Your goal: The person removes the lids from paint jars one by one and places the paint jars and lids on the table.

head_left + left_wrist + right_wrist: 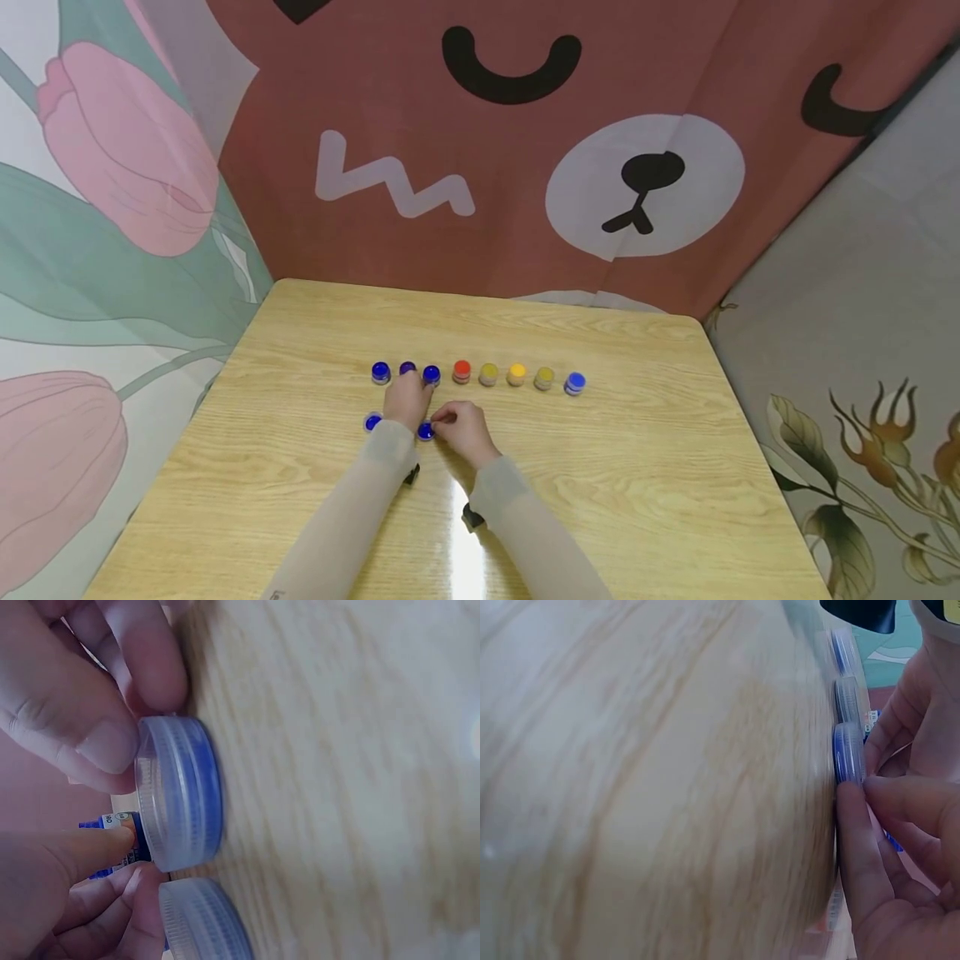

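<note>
Right grip [465, 428]: thumb and finger pinched the rim of a blue lid [425, 431], at nine o'clock.
Left grip [406, 400]: lay at ten o'clock by the blue jars [381, 372]; whether it held one could not be told.
Second lid [372, 422]: lay on the bench [637, 467], nine o'clock from the first, just beside the left cuff [392, 442].
Hazard: a dragging cuff could have knocked this lid askew.

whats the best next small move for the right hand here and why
Probably ease the right hand off the lid: its fingers are at the rim, yet the lid seems to rest on the table, roughly in line with two other lids, so it likely needs no more holding.
</note>
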Available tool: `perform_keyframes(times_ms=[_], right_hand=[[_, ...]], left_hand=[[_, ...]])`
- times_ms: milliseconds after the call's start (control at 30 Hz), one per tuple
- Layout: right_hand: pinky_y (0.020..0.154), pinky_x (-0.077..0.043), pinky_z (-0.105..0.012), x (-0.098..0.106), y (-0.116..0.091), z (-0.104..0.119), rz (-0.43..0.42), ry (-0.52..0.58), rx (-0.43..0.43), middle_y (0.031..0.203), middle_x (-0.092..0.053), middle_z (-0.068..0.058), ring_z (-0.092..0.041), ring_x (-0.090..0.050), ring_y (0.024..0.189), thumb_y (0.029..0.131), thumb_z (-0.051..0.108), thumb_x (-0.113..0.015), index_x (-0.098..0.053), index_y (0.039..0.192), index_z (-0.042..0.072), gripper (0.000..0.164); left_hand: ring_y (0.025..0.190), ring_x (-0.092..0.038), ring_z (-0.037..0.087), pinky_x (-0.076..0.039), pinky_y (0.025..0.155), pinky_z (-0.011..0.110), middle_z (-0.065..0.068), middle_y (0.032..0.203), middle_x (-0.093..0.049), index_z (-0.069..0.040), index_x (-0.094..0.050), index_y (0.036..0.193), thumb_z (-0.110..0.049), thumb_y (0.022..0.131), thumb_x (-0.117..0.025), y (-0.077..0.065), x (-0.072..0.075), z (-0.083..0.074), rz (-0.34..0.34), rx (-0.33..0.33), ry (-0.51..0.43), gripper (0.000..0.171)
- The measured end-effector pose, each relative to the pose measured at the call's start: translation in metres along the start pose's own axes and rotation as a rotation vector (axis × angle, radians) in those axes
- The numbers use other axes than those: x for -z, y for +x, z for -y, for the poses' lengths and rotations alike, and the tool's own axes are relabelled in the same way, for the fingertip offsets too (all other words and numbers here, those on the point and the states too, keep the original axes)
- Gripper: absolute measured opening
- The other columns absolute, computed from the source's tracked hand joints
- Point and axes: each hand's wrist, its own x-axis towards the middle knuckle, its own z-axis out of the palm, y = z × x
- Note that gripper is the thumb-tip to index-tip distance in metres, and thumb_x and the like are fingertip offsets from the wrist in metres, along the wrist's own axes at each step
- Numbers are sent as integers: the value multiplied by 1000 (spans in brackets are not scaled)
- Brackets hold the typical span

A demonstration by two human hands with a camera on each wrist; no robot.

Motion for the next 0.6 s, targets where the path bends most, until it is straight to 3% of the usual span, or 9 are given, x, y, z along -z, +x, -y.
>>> perform_keyframes(times_ms=[167, 333, 467, 600], right_hand=[[63, -55, -21, 1, 0, -2, 3, 8, 11, 82, -72, -6, -8, -62, 70, 87, -3, -73, -76, 90, -2, 4], [63, -55, -21, 6, 0, -6, -30, 11, 14, 82, -73, -6, -8, -62, 70, 88, -2, -71, -75, 91, -1, 5], [64, -56, -25, 13, 2, -11, -108, 13, -23, 83, -72, -8, -12, -64, 72, 89, -2, -67, -74, 96, -2, 10], [76, -59, -33, 22, 7, -16, -207, 19, -68, 93, -71, -12, -22, -67, 85, 89, -1, -65, -71, 107, -5, 19]], left_hand=[[53, -50, 20, -39, 49, 31, 4, 56, -51, -10, -49, 58, -13, 97, -68, -2, 0, 0, -10, -2, -14, 43], [56, -52, 22, -43, 52, 34, 4, 60, -53, -10, -49, 60, -9, 96, -66, -5, 2, -1, -11, -27, -1, 39], [61, -59, 25, -51, 57, 40, 8, 67, -61, -6, -59, 67, -6, 94, -65, -8, 3, -3, 1, -57, 5, 28], [73, -67, 28, -58, 68, 42, 12, 81, -70, -1, -70, 85, -4, 94, -63, -12, 3, -5, 11, -91, -11, 12]])
